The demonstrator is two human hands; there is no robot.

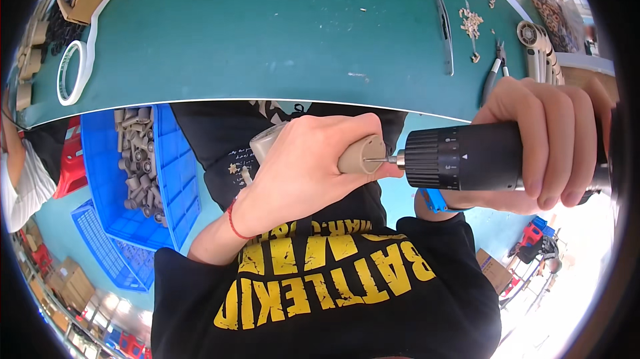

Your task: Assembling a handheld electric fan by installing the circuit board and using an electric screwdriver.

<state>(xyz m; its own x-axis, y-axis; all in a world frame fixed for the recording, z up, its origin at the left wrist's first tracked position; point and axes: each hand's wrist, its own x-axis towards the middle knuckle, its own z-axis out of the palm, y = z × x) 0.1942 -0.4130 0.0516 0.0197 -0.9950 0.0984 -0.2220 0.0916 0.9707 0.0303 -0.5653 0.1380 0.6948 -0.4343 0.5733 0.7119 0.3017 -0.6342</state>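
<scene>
My left hand [303, 169] is closed around a beige plastic housing [361, 156], a tube-like handle whose end faces right. The housing's wider, rounded end [267, 140] shows on the other side of the hand. My right hand [557, 136] grips a black power screwdriver [477, 157] with a numbered collar, held level. Its thin metal bit [380, 160] points left and reaches into the end of the handle. Whether a screw is at the bit's tip I cannot tell. Both hands are held above my lap, at the near edge of the table.
The green table [267, 32] carries tweezers [445, 29], cutters [497, 69], small beige pieces [471, 22], finished-looking beige housings [533, 39] and a white tape roll [70, 72]. A blue crate [179, 172] of similar parts stands left. Another person's arm [17, 152] shows far left.
</scene>
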